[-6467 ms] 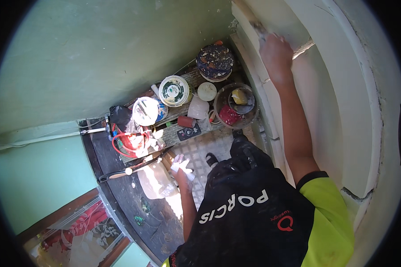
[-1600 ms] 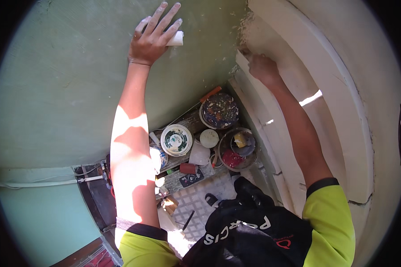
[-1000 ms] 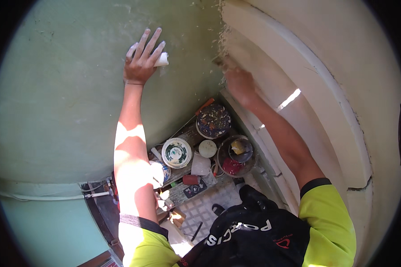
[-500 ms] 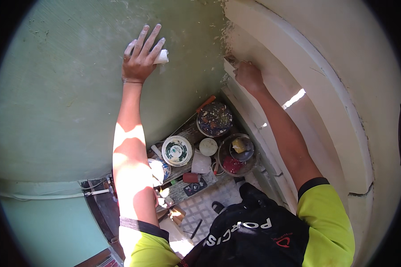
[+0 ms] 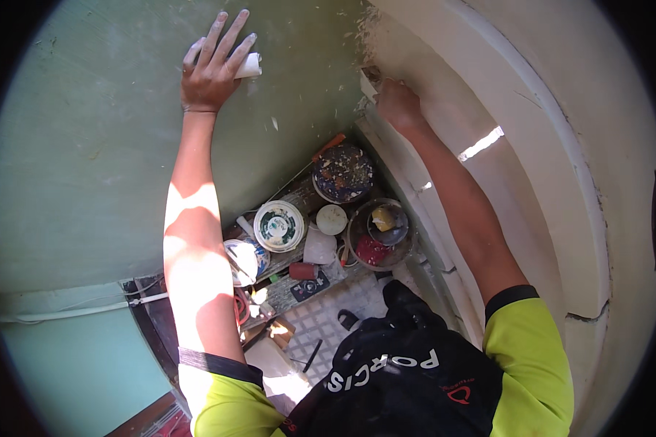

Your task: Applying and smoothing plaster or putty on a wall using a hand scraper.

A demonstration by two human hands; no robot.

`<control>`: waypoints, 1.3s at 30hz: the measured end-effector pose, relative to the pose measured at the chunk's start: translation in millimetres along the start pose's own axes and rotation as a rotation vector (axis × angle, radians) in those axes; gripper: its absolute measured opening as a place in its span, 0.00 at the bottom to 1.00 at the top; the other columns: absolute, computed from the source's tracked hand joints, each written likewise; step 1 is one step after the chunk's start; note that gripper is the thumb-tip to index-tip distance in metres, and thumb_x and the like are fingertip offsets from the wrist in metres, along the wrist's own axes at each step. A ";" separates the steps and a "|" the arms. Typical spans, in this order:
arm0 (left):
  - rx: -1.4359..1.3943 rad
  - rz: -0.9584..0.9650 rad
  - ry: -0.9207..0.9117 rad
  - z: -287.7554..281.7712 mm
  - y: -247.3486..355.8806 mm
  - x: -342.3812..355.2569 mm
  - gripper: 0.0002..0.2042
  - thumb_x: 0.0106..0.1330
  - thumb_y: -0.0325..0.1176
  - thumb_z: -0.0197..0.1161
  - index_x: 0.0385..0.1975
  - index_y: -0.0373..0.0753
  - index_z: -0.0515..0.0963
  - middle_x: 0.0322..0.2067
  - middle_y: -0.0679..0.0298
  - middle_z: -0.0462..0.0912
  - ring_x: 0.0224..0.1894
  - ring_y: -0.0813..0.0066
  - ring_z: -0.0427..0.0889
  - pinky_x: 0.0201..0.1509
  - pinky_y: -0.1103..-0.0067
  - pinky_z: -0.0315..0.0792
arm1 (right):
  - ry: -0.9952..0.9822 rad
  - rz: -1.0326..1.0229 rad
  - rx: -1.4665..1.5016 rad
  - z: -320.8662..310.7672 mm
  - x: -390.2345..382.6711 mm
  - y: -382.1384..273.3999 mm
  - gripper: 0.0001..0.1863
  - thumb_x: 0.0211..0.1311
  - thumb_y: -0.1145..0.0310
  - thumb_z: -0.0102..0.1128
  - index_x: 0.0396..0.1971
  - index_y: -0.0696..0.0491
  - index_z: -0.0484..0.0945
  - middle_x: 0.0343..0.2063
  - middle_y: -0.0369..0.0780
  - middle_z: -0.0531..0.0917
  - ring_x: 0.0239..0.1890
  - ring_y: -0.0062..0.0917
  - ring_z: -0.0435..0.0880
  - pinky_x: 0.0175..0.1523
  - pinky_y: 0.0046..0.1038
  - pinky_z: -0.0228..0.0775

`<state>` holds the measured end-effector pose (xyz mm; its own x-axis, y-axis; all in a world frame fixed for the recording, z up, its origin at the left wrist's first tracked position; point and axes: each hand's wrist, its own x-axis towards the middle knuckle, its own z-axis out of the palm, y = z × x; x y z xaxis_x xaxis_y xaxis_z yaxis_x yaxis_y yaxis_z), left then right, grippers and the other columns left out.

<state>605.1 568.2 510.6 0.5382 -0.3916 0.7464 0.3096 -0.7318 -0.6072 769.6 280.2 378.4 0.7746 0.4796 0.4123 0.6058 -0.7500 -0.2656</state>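
Note:
My left hand (image 5: 208, 81) rests on the green wall (image 5: 109, 146) with its fingers spread. A short white roll (image 5: 249, 65) is held at its thumb side; the thumb is hidden. At the corner, my right hand (image 5: 399, 103) is closed in a fist beside the cream moulding (image 5: 481, 95). A small dark flat piece (image 5: 372, 73) juts out at its fingertips, against the end of a ledge. Its kind cannot be made out, as the fist hides most of it.
Below, a paint-stained plank (image 5: 280, 291) carries a spattered dark bucket (image 5: 342, 173), a white-lidded tub (image 5: 279, 226), a clear basin (image 5: 357, 251) with a yellow sponge (image 5: 383, 218), and a red roller (image 5: 303, 271). A white pipe (image 5: 73, 315) runs along the left wall.
Both hands sit higher and slightly farther left in view, as does the bench, so the view has shifted. Each hand keeps its hold and stays at about the same spot on the wall.

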 end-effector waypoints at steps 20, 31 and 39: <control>0.003 -0.006 0.031 -1.0 2.3 -1.5 0.11 0.68 0.46 0.59 0.48 0.64 0.80 0.64 0.83 0.73 0.65 0.80 0.72 0.61 0.81 0.60 | -0.146 -0.078 -0.026 -1.6 7.2 11.4 0.17 0.66 0.57 0.54 0.37 0.58 0.79 0.35 0.53 0.84 0.39 0.45 0.85 0.44 0.44 0.78; -0.019 -0.009 -0.004 2.4 -5.6 -10.6 0.10 0.69 0.49 0.57 0.46 0.65 0.80 0.64 0.83 0.73 0.67 0.81 0.70 0.63 0.80 0.57 | -0.063 -0.013 0.003 -39.2 -23.4 -29.3 0.11 0.63 0.65 0.54 0.30 0.54 0.83 0.34 0.49 0.85 0.35 0.42 0.87 0.42 0.42 0.79; 0.002 0.001 0.018 1.1 1.0 -2.4 0.08 0.68 0.47 0.58 0.44 0.64 0.81 0.65 0.84 0.71 0.67 0.81 0.70 0.63 0.78 0.56 | 0.019 -0.077 -0.016 -42.9 14.1 -27.9 0.15 0.64 0.60 0.56 0.30 0.57 0.81 0.35 0.53 0.84 0.36 0.46 0.85 0.43 0.44 0.78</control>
<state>605.0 569.0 508.0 0.5239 -0.4022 0.7509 0.3106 -0.7306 -0.6080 755.8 288.4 429.0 0.7223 0.5277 0.4471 0.6602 -0.7186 -0.2184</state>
